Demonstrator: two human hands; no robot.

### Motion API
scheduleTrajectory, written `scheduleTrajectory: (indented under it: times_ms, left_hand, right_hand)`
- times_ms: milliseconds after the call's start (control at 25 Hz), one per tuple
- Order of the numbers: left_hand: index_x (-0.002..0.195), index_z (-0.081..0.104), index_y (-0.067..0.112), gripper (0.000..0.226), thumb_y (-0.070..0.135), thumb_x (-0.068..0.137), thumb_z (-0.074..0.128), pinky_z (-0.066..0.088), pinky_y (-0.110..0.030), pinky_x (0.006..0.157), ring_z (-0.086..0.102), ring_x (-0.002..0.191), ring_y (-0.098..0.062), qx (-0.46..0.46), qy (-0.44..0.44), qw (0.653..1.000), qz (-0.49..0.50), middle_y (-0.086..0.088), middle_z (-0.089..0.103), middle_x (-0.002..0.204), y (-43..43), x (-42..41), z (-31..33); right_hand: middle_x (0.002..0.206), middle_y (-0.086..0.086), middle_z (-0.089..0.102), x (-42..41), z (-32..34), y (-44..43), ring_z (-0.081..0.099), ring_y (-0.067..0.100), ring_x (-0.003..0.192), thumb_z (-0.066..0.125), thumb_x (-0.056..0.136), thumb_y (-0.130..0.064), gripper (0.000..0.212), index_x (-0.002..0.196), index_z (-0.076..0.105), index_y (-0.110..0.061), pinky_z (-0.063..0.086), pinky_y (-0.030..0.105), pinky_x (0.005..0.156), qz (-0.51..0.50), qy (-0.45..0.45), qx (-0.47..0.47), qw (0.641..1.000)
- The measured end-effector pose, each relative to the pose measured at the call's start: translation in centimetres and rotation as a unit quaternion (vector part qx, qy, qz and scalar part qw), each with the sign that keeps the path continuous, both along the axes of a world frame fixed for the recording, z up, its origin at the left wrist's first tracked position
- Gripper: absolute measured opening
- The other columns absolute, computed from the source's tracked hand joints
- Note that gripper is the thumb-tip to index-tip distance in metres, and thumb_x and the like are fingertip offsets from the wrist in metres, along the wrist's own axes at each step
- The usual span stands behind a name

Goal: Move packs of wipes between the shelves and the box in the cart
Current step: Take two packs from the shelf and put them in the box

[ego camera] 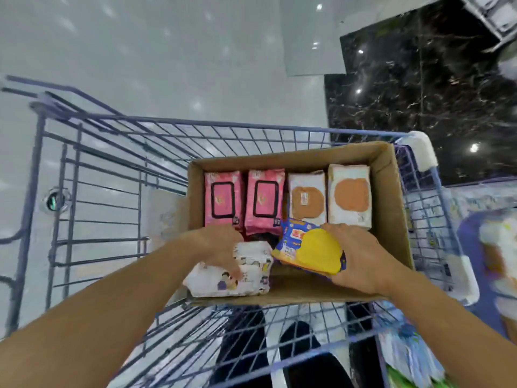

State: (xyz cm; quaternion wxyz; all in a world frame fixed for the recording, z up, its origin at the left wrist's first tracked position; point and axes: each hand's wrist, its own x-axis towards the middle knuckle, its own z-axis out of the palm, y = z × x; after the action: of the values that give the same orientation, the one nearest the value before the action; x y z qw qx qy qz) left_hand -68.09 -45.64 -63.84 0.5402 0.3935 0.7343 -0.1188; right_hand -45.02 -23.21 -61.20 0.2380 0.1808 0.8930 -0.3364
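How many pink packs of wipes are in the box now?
2. The left pink pack lies in the far-left corner of the box; the right pink pack is just beside it. Others may be hidden underneath.

I count one box (391, 197) — two pink packs (223, 200), two orange-lidded packs (307, 198), one cartoon pack (251, 284), one yellow-lidded pack (316, 250) inside.

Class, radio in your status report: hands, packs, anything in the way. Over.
Left hand grips white cartoon pack. Right hand grips blue-and-yellow pack, tilted. Both inside the box. Nothing in the way.
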Motion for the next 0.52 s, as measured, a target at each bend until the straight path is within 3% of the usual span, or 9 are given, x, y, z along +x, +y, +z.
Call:
scheduleTrajectory:
  times_ms: [80,160,320,400,480,520]
  left_hand:
    - [0.115,0.063,0.028,0.060,0.052,0.067,0.087,0.055,-0.042,0.091,0.062,0.102,-0.018,0.007,-0.022,1.000,-0.017,0.008,0.064,0.114,0.8,0.3,-3.3]
    - [0.128,0.059,0.021,0.071,0.049,0.069,0.088,0.052,-0.044,0.096,0.059,0.111,-0.022,0.011,-0.017,0.999,-0.051,0.003,0.060,0.126,0.9,0.4,-6.6]
    - [0.134,0.057,0.018,0.059,0.049,0.087,0.074,0.051,-0.042,0.097,0.061,0.113,-0.025,-0.007,-0.022,0.998,-0.059,-0.003,0.064,0.129,0.2,0.8,-11.7]
    - [0.148,0.046,0.022,0.054,0.026,0.097,0.063,0.050,-0.040,0.099,0.059,0.121,-0.028,-0.015,-0.003,0.995,-0.095,-0.006,0.058,0.141,-0.5,1.2,-13.1]
    - [0.160,0.023,0.032,0.076,0.009,0.094,0.054,0.049,-0.040,0.100,0.054,0.128,-0.031,0.001,0.035,0.991,-0.127,-0.009,0.049,0.151,-1.9,1.7,-13.5]
    - [0.162,0.013,0.033,0.084,0.013,0.093,0.056,0.047,-0.041,0.103,0.050,0.131,-0.033,0.015,0.056,0.989,-0.135,-0.011,0.044,0.153,-2.4,2.1,-13.2]
  right_hand:
    - [0.136,0.007,0.058,0.2,-2.8,1.4,0.056,0.033,0.123,0.082,0.065,-0.038,0.087,0.143,0.045,-0.027,0.042,0.037,0.097,0.037,-0.023,0.021,0.999]
    - [0.152,0.008,0.042,0.5,-4.6,2.1,0.041,0.030,0.137,0.082,0.066,-0.038,0.105,0.155,0.029,-0.020,0.031,0.036,0.112,0.075,-0.060,0.032,0.995]
    - [0.152,-0.006,0.032,0.3,-7.4,0.6,0.032,0.021,0.136,0.073,0.070,-0.041,0.101,0.155,0.019,-0.032,0.026,0.039,0.116,0.200,-0.056,0.027,0.978]
    - [0.152,-0.005,0.032,-0.1,-8.9,0.0,0.032,0.021,0.134,0.073,0.071,-0.041,0.102,0.155,0.016,-0.033,0.027,0.040,0.115,0.209,-0.073,0.020,0.975]
    - [0.153,-0.002,0.034,0.3,-10.3,-0.8,0.035,0.023,0.134,0.070,0.070,-0.042,0.101,0.154,0.016,-0.032,0.028,0.039,0.115,0.233,-0.057,0.046,0.970]
    - [0.155,-0.001,0.034,0.6,-10.8,-1.3,0.035,0.023,0.136,0.068,0.071,-0.044,0.100,0.155,0.015,-0.031,0.026,0.040,0.116,0.239,-0.058,0.056,0.968]
